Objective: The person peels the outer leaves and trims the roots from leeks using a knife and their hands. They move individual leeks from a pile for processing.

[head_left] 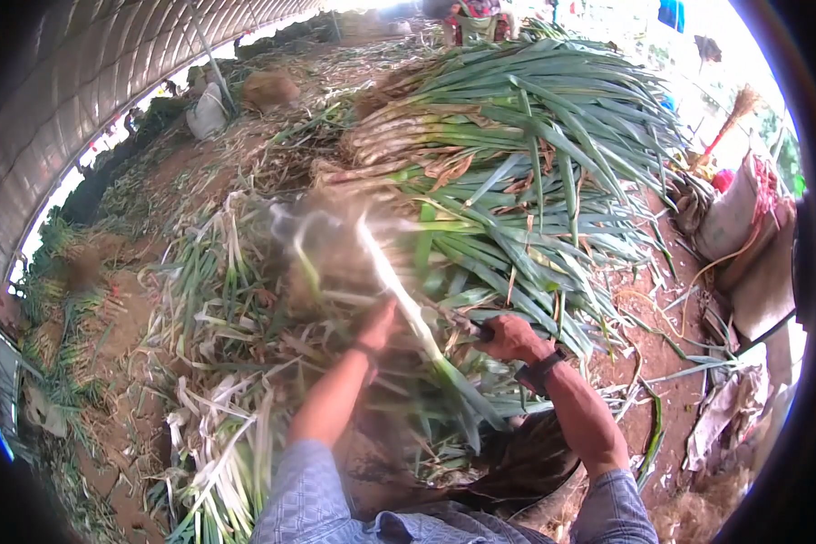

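Note:
A long green onion [405,304] with a bare white stalk slants across the middle, its white end up and its green leaves down toward me. My left hand [380,325], blurred by motion, is closed around its stalk; the separate fingers are hard to make out. Just right of it, my right hand [514,339] grips a tool with a dark handle [486,333]. The tool's thin front part points left toward the stalk, and its kind is unclear. Pale, smeared strips of onion skin [304,236] hang beyond my left hand.
A big heap of unpeeled green onions [553,100] lies ahead, leaves to the right. Stripped skins and leaves [218,435] cover the ground at left. On the right are sacks [739,213], a broom [730,118] and a cord [725,258]. A person [480,18] sits far off.

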A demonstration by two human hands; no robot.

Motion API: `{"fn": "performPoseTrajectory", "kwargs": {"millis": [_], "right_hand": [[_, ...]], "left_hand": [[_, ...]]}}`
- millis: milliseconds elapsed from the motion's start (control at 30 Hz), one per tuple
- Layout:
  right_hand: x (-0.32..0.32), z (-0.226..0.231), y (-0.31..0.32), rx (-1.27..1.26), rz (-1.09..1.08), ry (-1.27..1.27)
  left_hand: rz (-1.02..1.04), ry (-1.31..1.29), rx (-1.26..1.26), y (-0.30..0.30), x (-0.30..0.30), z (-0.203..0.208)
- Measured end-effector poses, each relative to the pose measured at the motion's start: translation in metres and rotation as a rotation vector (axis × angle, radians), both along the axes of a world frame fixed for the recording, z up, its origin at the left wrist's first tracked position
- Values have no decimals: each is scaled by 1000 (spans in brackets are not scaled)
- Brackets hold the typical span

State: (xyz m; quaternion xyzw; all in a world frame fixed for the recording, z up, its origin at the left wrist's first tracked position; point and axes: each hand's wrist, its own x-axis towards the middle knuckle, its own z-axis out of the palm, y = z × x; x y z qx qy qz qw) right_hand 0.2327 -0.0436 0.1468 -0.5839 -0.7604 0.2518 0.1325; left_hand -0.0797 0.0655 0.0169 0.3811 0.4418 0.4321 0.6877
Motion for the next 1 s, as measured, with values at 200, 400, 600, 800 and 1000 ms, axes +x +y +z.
{"fn": "performPoseTrajectory", "kwargs": {"millis": [200, 400, 600, 800, 1000], "right_hand": [[9, -3, 2, -115, 23, -140], [11, -3, 1, -161, 66, -134], [11, 1, 4, -230, 27, -145], [11, 3, 1, -312, 109, -229], [16, 6, -2, -311, 128, -246]], "left_hand": [[105, 415, 169, 18, -2, -25], [144, 781, 283, 16, 11, -4], [270, 819, 223, 16, 8, 11], [354, 425, 231, 27, 13, 12], [418, 250, 31, 30, 7, 45]]}}
